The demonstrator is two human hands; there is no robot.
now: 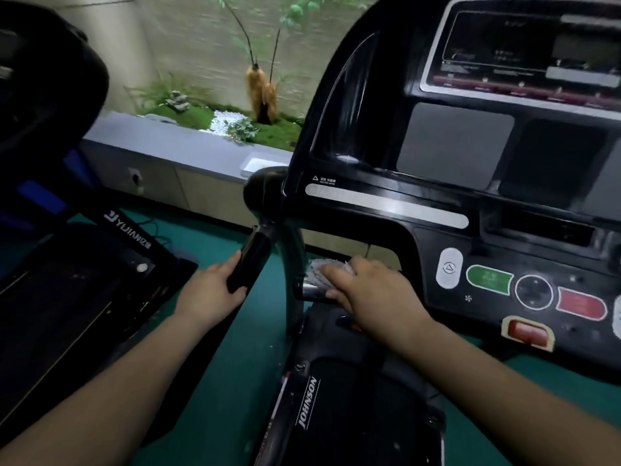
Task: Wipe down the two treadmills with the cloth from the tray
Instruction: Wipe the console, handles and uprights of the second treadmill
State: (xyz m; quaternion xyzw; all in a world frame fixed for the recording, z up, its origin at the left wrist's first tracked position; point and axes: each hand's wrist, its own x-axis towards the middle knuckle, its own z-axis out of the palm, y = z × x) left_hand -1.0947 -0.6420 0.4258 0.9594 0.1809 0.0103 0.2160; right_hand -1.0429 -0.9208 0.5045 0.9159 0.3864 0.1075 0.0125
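Observation:
The black Johnson treadmill (379, 210) fills the right half, its console tilted toward me. My left hand (210, 292) grips the black left handrail (250, 260) of that treadmill. My right hand (368, 290) holds the pale patterned cloth (319, 272) against a silver grip bar (311, 290) just under the console's left side. Most of the cloth is hidden under my fingers. A second, black Yijian treadmill (84, 280) stands at the left. A white tray (265, 163) sits on the grey ledge behind the handrail.
A grey ledge (161, 139) with cabinet doors runs along the wall, topped by moss, white pebbles and plants (242, 124). Green floor (235, 381) separates the two treadmills. A socket with a plugged cable (135, 178) is on the cabinet front.

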